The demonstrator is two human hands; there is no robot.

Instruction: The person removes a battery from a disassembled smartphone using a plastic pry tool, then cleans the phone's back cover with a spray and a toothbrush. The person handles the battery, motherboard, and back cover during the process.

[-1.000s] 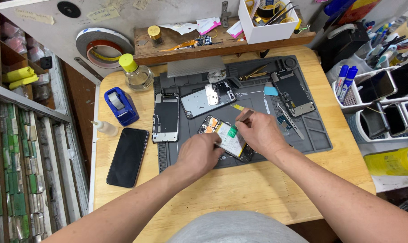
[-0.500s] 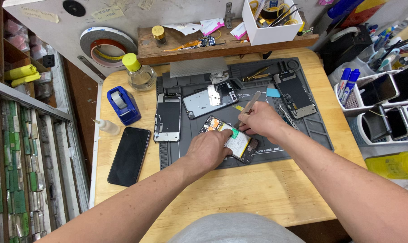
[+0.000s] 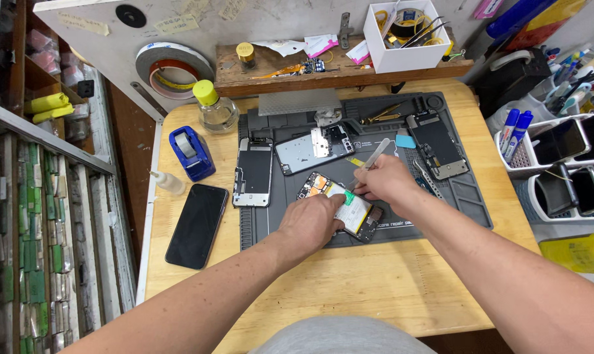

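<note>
Clutter round the work: black phone (image 3: pixel 197 225) lies left on tabletop (image 3: pixel 389 288), blue tape dispenser (image 3: pixel 191 152) and yellow-capped bottle (image 3: pixel 216 108) behind it, screen assembly (image 3: pixel 253 172) and back housing (image 3: pixel 313 148) on gray repair mat (image 3: pixel 441 203). Opened phone (image 3: pixel 339 206) sits mid-mat, long axis diagonal, upper-left to lower-right. Left hand (image 3: pixel 312 223) presses flat on it, fingers spread narrow. Right hand (image 3: pixel 385 183) pinches tweezers (image 3: pixel 370 159), tips down at the phone.
</note>
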